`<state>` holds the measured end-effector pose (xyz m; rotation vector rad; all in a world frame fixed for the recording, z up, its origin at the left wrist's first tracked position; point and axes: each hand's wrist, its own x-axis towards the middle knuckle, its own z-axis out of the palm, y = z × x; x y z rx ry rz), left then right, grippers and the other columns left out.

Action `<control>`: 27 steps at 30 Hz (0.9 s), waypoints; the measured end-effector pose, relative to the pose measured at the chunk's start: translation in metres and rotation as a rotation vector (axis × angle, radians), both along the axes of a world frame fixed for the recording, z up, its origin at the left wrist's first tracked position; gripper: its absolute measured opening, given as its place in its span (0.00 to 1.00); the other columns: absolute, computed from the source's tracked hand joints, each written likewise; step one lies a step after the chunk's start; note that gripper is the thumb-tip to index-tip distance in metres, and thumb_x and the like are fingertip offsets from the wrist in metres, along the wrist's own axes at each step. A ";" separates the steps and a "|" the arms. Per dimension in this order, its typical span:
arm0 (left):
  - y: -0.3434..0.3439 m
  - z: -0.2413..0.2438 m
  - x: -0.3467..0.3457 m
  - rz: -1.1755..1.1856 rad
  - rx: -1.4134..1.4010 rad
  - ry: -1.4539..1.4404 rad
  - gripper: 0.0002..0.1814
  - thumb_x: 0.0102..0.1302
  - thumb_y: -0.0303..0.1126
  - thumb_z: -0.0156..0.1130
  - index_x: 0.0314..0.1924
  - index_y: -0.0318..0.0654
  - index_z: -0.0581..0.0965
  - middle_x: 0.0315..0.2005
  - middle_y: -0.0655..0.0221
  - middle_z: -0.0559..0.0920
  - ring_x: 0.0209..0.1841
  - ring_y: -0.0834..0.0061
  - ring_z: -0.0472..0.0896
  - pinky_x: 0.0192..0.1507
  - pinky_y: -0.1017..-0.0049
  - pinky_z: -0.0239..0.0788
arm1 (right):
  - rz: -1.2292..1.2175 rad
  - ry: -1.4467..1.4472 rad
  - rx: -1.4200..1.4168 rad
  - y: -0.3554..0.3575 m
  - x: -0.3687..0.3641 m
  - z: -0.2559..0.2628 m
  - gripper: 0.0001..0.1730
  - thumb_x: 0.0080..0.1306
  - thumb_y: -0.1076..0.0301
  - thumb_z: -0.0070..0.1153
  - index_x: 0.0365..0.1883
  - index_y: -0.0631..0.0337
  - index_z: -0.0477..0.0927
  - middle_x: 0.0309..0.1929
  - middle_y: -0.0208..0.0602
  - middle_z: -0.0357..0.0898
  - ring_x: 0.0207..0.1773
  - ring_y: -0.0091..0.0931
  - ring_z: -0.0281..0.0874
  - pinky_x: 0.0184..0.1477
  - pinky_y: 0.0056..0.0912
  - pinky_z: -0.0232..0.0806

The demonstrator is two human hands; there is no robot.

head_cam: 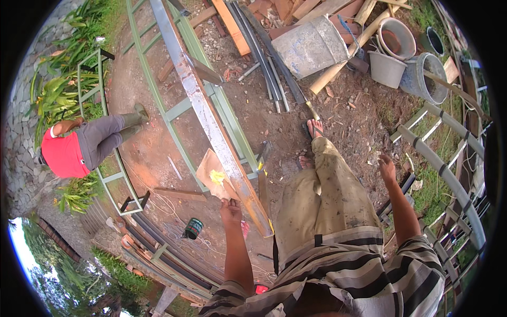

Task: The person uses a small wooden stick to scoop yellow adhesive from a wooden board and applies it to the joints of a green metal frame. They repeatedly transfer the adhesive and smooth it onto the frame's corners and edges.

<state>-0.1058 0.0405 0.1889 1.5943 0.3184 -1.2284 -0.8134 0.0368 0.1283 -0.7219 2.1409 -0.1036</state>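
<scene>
My left hand (231, 210) grips the near edge of a thin tan board (209, 166) that carries a dab of yellow paste (217, 177). The board lies beside a long rusty steel beam (206, 115), partly hidden by it. Yellow paste also marks the beam's near end. On the other side of my body, my right hand (387, 169) hangs over the dirt with its fingers bent; whether it holds something small at the fingertips is unclear. Green-painted metal frames (180, 109) lie beneath and beside the beam.
A person in a red shirt (65, 154) bends beside another green frame (113, 177) at left. Pipes (273, 79), a cement-stained container (311, 45) and several buckets (387, 68) lie ahead. A dark can (193, 228) stands near loose cords. Grey pipe framework (447, 170) curves along the right.
</scene>
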 end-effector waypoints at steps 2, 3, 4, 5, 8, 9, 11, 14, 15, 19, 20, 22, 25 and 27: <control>-0.010 0.038 -0.030 0.158 0.027 -0.026 0.11 0.82 0.35 0.50 0.58 0.41 0.75 0.56 0.63 0.80 0.60 0.66 0.78 0.65 0.62 0.73 | -0.024 0.023 0.002 0.026 -0.011 0.009 0.23 0.67 0.59 0.59 0.57 0.59 0.85 0.54 0.52 0.87 0.60 0.44 0.84 0.63 0.42 0.71; -0.010 0.052 -0.032 0.182 -0.008 -0.027 0.12 0.82 0.35 0.51 0.58 0.39 0.75 0.57 0.63 0.79 0.60 0.66 0.78 0.65 0.64 0.73 | -0.003 0.051 0.013 0.041 -0.012 0.013 0.23 0.68 0.58 0.58 0.57 0.58 0.85 0.53 0.53 0.87 0.59 0.45 0.84 0.62 0.43 0.73; -0.010 0.061 -0.034 0.207 -0.045 -0.025 0.13 0.82 0.35 0.51 0.59 0.37 0.74 0.58 0.62 0.79 0.60 0.66 0.78 0.65 0.65 0.74 | 0.016 0.083 0.022 0.053 -0.010 0.016 0.23 0.68 0.57 0.58 0.57 0.58 0.85 0.52 0.54 0.87 0.57 0.46 0.85 0.60 0.45 0.74; -0.004 0.072 -0.035 0.238 -0.076 -0.023 0.14 0.82 0.35 0.51 0.60 0.36 0.74 0.58 0.62 0.78 0.60 0.67 0.78 0.66 0.66 0.74 | 0.062 0.084 -0.018 0.065 -0.004 0.018 0.23 0.67 0.57 0.58 0.56 0.58 0.85 0.51 0.54 0.87 0.57 0.47 0.85 0.60 0.45 0.74; -0.005 0.113 -0.046 0.247 -0.238 -0.019 0.16 0.79 0.33 0.57 0.61 0.32 0.73 0.57 0.61 0.80 0.58 0.67 0.79 0.63 0.70 0.76 | 0.174 0.083 -0.066 0.091 0.007 0.038 0.22 0.66 0.56 0.59 0.54 0.57 0.86 0.51 0.55 0.87 0.57 0.48 0.84 0.61 0.46 0.74; -0.003 0.128 -0.049 0.256 -0.312 -0.026 0.17 0.78 0.32 0.59 0.61 0.31 0.73 0.57 0.61 0.80 0.58 0.68 0.79 0.63 0.70 0.77 | 0.201 0.068 -0.045 0.088 0.018 0.044 0.22 0.66 0.56 0.59 0.53 0.57 0.86 0.51 0.55 0.87 0.57 0.49 0.84 0.61 0.47 0.74; -0.007 0.163 -0.063 0.256 -0.446 0.005 0.18 0.76 0.30 0.61 0.61 0.31 0.73 0.57 0.61 0.80 0.58 0.68 0.80 0.63 0.69 0.77 | 0.244 0.041 -0.034 0.089 0.015 0.050 0.23 0.65 0.54 0.59 0.53 0.56 0.86 0.52 0.55 0.86 0.57 0.50 0.84 0.61 0.49 0.74; 0.031 0.203 -0.065 0.334 -0.619 -0.041 0.20 0.74 0.28 0.64 0.62 0.30 0.73 0.57 0.61 0.81 0.59 0.67 0.80 0.63 0.68 0.78 | 0.421 0.046 -0.167 0.071 0.015 0.022 0.24 0.64 0.53 0.61 0.55 0.56 0.87 0.49 0.55 0.87 0.56 0.48 0.85 0.60 0.46 0.75; 0.030 0.208 -0.071 0.321 -0.667 -0.025 0.21 0.74 0.28 0.65 0.63 0.30 0.73 0.58 0.61 0.81 0.59 0.67 0.80 0.63 0.68 0.78 | 0.411 0.075 -0.144 0.068 0.009 0.033 0.24 0.64 0.53 0.62 0.55 0.56 0.87 0.50 0.55 0.87 0.57 0.48 0.85 0.60 0.46 0.75; 0.042 0.231 -0.084 0.339 -0.749 0.103 0.23 0.72 0.25 0.66 0.64 0.33 0.73 0.60 0.62 0.80 0.61 0.67 0.79 0.64 0.67 0.78 | 0.298 0.135 -0.173 0.040 0.006 0.095 0.25 0.63 0.54 0.63 0.55 0.56 0.87 0.53 0.55 0.86 0.59 0.47 0.84 0.62 0.44 0.74; 0.043 0.239 -0.093 0.342 -0.731 0.074 0.23 0.72 0.25 0.66 0.65 0.34 0.73 0.60 0.63 0.80 0.61 0.67 0.79 0.64 0.67 0.78 | 0.332 0.159 -0.251 0.037 -0.011 0.079 0.25 0.65 0.56 0.60 0.57 0.60 0.86 0.50 0.60 0.86 0.56 0.50 0.85 0.62 0.48 0.74; 0.048 0.260 -0.107 0.331 -0.712 0.005 0.24 0.72 0.25 0.65 0.66 0.35 0.72 0.61 0.63 0.79 0.62 0.65 0.78 0.65 0.66 0.77 | 0.346 0.129 -0.342 0.022 -0.016 0.093 0.25 0.66 0.58 0.60 0.58 0.60 0.85 0.52 0.60 0.86 0.58 0.50 0.84 0.62 0.46 0.73; 0.054 0.290 -0.133 0.288 -0.696 -0.084 0.27 0.71 0.24 0.65 0.68 0.36 0.69 0.63 0.62 0.77 0.65 0.62 0.76 0.69 0.61 0.74 | 0.328 0.110 -0.456 -0.017 -0.003 0.134 0.24 0.67 0.61 0.61 0.59 0.62 0.84 0.54 0.59 0.85 0.59 0.49 0.84 0.62 0.45 0.73; 0.039 0.318 -0.161 0.234 -0.668 -0.124 0.29 0.71 0.24 0.65 0.69 0.39 0.68 0.64 0.64 0.76 0.66 0.61 0.75 0.71 0.59 0.71 | 0.281 0.058 -0.519 -0.046 0.014 0.164 0.25 0.68 0.61 0.61 0.61 0.63 0.82 0.56 0.57 0.85 0.60 0.47 0.84 0.62 0.45 0.73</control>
